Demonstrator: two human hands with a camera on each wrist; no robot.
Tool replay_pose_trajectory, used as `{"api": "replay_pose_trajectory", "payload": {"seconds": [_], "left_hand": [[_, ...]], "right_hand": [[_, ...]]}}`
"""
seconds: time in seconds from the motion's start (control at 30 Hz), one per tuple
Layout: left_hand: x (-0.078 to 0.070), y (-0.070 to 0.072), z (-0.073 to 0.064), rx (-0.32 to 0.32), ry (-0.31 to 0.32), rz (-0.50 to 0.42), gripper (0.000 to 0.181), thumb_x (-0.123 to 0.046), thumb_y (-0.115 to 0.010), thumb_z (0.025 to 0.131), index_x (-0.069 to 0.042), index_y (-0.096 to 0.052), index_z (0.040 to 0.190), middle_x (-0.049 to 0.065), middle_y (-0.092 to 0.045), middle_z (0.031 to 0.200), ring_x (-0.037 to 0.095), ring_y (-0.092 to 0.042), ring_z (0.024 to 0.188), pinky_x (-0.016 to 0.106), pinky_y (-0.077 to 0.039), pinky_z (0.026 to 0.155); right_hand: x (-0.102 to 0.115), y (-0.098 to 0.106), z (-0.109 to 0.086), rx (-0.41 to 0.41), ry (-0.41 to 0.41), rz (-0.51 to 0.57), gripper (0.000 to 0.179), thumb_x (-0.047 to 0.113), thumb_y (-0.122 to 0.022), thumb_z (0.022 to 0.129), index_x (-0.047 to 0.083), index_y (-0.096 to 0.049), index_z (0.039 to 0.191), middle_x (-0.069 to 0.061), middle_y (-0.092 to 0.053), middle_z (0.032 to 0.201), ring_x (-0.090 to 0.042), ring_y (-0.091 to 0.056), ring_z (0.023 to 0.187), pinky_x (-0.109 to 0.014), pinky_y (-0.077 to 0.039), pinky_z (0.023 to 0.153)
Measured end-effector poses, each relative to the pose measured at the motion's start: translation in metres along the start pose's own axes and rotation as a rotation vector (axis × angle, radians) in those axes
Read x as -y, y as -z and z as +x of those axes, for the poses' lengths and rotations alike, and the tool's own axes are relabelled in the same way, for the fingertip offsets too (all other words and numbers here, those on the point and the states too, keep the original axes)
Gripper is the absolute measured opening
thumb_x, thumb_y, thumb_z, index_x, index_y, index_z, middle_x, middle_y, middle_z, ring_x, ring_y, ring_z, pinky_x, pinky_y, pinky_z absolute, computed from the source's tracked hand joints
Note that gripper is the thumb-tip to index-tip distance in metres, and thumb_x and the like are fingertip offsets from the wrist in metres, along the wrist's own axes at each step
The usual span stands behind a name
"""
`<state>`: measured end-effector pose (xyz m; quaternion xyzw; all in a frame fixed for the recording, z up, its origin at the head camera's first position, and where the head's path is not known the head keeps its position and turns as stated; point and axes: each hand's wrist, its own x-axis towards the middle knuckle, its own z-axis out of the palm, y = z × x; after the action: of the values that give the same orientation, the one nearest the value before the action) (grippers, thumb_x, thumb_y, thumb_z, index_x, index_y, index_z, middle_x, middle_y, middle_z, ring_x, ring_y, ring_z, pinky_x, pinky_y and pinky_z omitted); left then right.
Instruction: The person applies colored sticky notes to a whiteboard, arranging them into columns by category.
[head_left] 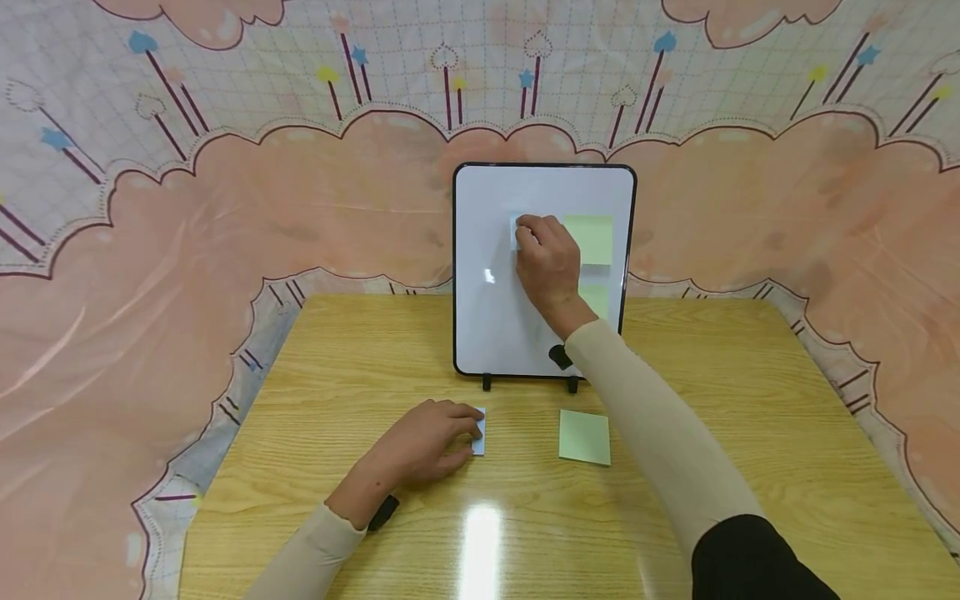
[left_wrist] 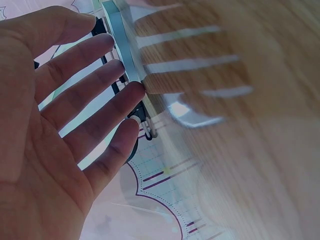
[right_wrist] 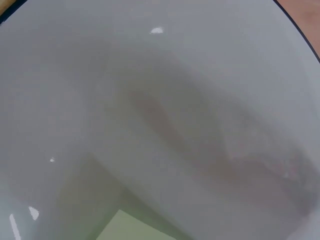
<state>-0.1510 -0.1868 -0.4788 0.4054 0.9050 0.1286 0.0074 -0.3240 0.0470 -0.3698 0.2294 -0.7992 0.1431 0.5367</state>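
A whiteboard [head_left: 487, 317] with a black rim stands upright on the table. At its middle my right hand [head_left: 551, 258] holds a pale blue sticky note [head_left: 513, 237] with curled fingers; the hand hides most of the note. A green sticky note [head_left: 591, 237] is on the board to the right of that hand, and another green note [head_left: 595, 298] lies below it, partly covered by the wrist. On the table, the fingertips of my left hand [head_left: 431, 440] touch a blue sticky note pad [head_left: 478, 433], their fingers slightly bent. The left wrist view shows this pad [left_wrist: 120, 40] edge-on.
A green sticky note pad [head_left: 585, 437] lies on the table in front of the board's right foot. Two small black feet [head_left: 487, 382] hold up the board. The wooden table [head_left: 360, 350] is backed by a patterned cloth [head_left: 360, 208].
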Motion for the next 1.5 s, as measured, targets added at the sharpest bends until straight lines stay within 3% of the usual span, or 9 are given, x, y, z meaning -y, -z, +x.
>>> {"api": "replay_pose_trajectory", "payload": {"seconds": [0.8,1.5], "left_hand": [[0.0001,-0.0012,0.0023,-0.004,-0.021,0.004,0.015,-0.027,-0.070,0.103,-0.022,-0.078,0.115,-0.002,-0.067,0.142,0.020,-0.065,0.125,0.047,-0.053,0.105],[0.0008,-0.0030,0.0000,-0.007,-0.016,0.002,0.016,-0.027,-0.071,0.102,-0.022,-0.079,0.115,-0.002,-0.067,0.142,0.020,-0.066,0.126,0.044,-0.053,0.105]], "right_hand": [[-0.0051,-0.0063,-0.0003,0.033,-0.027,-0.018,0.019,-0.008,-0.060,0.097,-0.001,-0.077,0.094,-0.011,-0.078,0.103,-0.030,-0.069,0.092,-0.038,-0.061,0.083],[-0.0032,-0.0092,-0.0020,0.029,-0.019,-0.046,0.017,-0.007,-0.063,0.094,0.001,-0.077,0.091,-0.009,-0.079,0.102,-0.030,-0.065,0.089,-0.038,-0.057,0.080]]}}
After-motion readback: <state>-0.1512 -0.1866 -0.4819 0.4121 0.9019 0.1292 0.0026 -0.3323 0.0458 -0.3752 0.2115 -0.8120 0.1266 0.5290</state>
